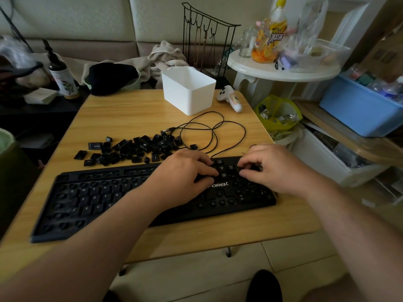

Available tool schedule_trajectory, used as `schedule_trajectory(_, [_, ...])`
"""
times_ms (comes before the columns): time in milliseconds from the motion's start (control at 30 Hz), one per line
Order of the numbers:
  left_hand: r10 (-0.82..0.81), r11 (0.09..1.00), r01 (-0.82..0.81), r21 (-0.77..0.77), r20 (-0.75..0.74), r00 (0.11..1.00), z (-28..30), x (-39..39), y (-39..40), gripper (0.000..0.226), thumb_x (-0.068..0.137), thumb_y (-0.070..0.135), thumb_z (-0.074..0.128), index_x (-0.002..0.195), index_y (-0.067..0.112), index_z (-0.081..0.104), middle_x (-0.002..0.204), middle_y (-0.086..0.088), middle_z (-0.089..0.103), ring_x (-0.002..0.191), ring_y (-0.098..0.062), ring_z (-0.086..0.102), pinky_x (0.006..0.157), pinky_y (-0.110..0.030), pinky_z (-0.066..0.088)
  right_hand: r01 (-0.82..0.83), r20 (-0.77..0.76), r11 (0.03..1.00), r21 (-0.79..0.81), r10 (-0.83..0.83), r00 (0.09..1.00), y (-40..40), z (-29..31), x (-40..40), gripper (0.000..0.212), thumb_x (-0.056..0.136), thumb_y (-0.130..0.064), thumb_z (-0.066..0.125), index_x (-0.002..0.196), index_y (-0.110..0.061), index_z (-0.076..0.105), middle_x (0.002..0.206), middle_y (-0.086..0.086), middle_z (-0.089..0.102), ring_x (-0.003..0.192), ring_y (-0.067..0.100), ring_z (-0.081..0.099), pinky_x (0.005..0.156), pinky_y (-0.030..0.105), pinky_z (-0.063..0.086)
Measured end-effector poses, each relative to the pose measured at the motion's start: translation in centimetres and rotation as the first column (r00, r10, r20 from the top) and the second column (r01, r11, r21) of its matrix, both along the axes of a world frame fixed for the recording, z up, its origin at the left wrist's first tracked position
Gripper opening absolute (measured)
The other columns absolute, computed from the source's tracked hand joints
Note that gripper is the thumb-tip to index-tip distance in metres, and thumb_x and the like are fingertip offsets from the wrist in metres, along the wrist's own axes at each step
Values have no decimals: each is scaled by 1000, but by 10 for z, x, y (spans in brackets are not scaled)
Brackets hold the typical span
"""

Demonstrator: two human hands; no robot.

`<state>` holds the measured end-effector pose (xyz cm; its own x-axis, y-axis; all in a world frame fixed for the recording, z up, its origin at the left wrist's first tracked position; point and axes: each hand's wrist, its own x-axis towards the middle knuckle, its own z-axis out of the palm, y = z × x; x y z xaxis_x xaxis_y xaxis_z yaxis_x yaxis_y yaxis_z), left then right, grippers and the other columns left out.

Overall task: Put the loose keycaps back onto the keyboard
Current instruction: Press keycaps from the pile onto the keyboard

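Note:
The black keyboard [91,199] lies across the near part of the wooden table, with many bare sockets and some letter keys in place. A heap of loose black keycaps [135,149] sits just behind its left half. My left hand [185,171] rests on the keyboard's middle, its fingertips pressing beside the Page Up and Page Down keys. My right hand [270,168] is over the number pad. Its curled fingertips and thumb pinch a keycap against the top row next to Num Lock, and the fingers mostly hide that keycap.
The keyboard's black cable [209,129] loops behind the keyboard. A white plastic bin [187,90] and a small white toy [231,98] stand at the table's [130,110] far edge. A round white side table [281,69] with bottles, a yellow-green bag [277,112] and storage boxes crowd the right.

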<state>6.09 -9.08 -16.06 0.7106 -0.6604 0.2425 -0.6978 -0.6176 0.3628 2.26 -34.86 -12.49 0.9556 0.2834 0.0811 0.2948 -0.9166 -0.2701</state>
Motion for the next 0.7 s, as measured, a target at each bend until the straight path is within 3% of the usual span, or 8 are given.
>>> schedule_trajectory(167, [4,999,-4,-33,-1,1000,-2,0,1,26,93,39,71,119,40,76,126,13,62,114,-11,57,99,-39,52,-65,3,993,-94,65,998,13,-6,2,25,92,-44,70,112,-32,76,99,-16,67,100,9,53,92,38,47])
schedule_trajectory(533, [3,1000,-3,-4,3,1000,-1,-2,0,28,95,40,69,122,40,75,127,15,62,119,-15,55,103,-42,49,-22,-7,967,-255,21,1000,21,-1,1,22,97,-47,62,113,-37,75,105,-14,64,109,13,50,98,43,43])
schedule_trajectory(700, [25,998,-29,58,68,997,-1,-10,-7,33,95,45,63,128,46,69,125,13,63,114,-20,56,98,-49,49,23,7,987,-161,-22,1000,25,-4,2,7,92,-37,72,95,-34,78,92,-15,64,100,14,56,95,39,47])
